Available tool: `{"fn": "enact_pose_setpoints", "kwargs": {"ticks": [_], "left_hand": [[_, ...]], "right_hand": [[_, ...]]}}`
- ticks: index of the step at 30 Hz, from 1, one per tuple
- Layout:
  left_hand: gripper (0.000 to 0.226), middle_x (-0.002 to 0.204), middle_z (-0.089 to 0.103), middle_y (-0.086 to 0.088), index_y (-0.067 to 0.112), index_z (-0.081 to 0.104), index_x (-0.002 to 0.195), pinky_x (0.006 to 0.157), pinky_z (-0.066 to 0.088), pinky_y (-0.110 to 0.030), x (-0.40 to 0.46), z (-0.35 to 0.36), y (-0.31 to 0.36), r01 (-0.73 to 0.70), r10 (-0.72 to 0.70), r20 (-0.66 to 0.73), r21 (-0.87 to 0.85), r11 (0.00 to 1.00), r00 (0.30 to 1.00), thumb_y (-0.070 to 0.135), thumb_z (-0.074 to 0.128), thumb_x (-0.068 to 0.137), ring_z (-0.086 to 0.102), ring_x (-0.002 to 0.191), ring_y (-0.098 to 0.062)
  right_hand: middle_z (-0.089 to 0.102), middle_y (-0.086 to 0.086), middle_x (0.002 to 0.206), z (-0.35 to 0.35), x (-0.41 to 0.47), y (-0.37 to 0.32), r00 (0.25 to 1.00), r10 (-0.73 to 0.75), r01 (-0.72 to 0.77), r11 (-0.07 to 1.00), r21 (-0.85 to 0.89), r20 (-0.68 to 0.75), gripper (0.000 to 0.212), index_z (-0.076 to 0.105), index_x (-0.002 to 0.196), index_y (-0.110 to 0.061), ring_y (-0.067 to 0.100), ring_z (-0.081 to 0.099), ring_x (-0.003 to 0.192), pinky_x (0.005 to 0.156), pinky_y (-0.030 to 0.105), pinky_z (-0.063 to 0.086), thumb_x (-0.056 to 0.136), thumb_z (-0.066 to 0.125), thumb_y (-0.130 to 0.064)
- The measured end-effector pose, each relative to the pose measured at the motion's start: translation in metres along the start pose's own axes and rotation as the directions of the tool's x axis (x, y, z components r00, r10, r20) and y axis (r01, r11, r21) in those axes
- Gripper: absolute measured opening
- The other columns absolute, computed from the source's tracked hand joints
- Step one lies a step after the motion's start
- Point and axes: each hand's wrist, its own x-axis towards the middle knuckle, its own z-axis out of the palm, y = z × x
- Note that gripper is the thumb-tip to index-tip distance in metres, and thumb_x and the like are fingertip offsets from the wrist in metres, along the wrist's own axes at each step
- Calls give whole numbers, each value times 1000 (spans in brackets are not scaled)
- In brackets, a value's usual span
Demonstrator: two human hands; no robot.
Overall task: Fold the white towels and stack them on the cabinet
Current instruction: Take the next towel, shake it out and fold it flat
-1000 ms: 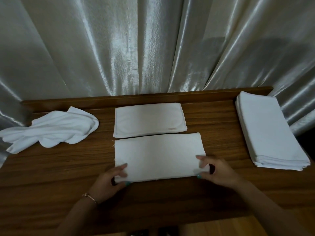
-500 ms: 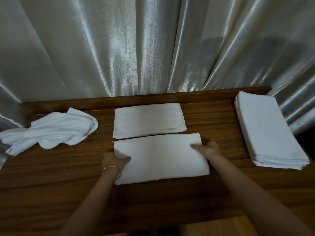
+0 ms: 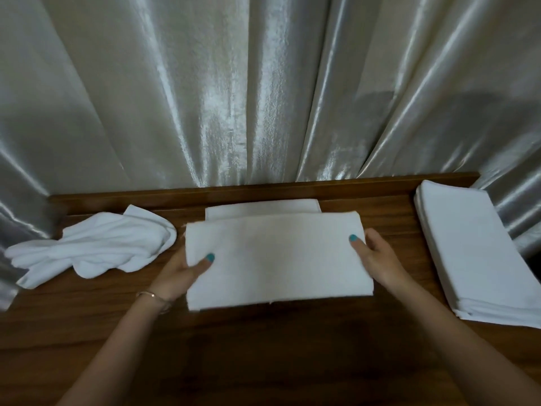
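Observation:
A folded white towel (image 3: 278, 259) is lifted off the wooden cabinet top (image 3: 263, 361), held flat in the middle. My left hand (image 3: 181, 273) grips its left edge, thumb on top. My right hand (image 3: 377, 256) grips its right edge the same way. Behind it, a second folded towel (image 3: 263, 206) lies near the back ledge, mostly hidden by the held one. A loose, crumpled white towel (image 3: 96, 247) lies at the left.
A stack of several folded white towels (image 3: 474, 253) sits at the right end of the cabinet. A shiny grey curtain (image 3: 263, 89) hangs close behind the back ledge. The near part of the cabinet top is bare wood.
Both hands slid from the towel's near corners to its side edges, gripped it and raised it off the cabinet, carrying it back over the folded towel behind.

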Motion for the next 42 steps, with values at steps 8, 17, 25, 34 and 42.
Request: {"fn": "enact_pose_setpoints", "kwargs": {"ticks": [8,17,25,34,42], "left_hand": [[40,130,54,-15,6,45,132,91,39,-35,106,-3,3,-11,93,-337,236,972,937,27,44,98,52,116,-34],[66,141,46,-14,18,13,151,94,37,-26,136,8,-37,17,75,-320,277,961,945,13,49,95,51,117,-25],[85,113,65,-17,31,2,150,72,51,-41,135,11,-41,171,205,-475,633,755,856,32,59,88,62,83,-32],[103,152,-20,-28,30,-14,148,114,-8,-54,155,88,-12,229,39,-302,794,564,953,87,22,70,-21,141,-42],[116,154,-15,-27,41,-22,142,107,-1,-70,163,76,-21,356,-99,-353,806,473,931,100,7,47,-15,143,-42]], "right_hand": [[59,4,86,45,104,-22,990,-121,95,950,-297,-72,15,46,101,-23,17,57,69,57,29,44,100,41,-36],[60,7,83,69,146,8,995,-40,-9,868,-496,-87,18,46,106,-19,20,58,70,60,34,47,100,40,-34],[59,7,98,82,132,17,918,-246,-85,640,-763,-310,31,45,116,-17,22,57,75,57,30,42,96,45,-41],[1,12,162,135,133,-6,969,-245,133,557,-820,-10,97,4,153,-12,26,-2,149,118,42,-5,84,26,-76],[-26,12,157,123,146,4,1000,-9,23,563,-826,22,118,-22,148,-10,25,-23,146,120,44,-7,72,19,-89]]}}
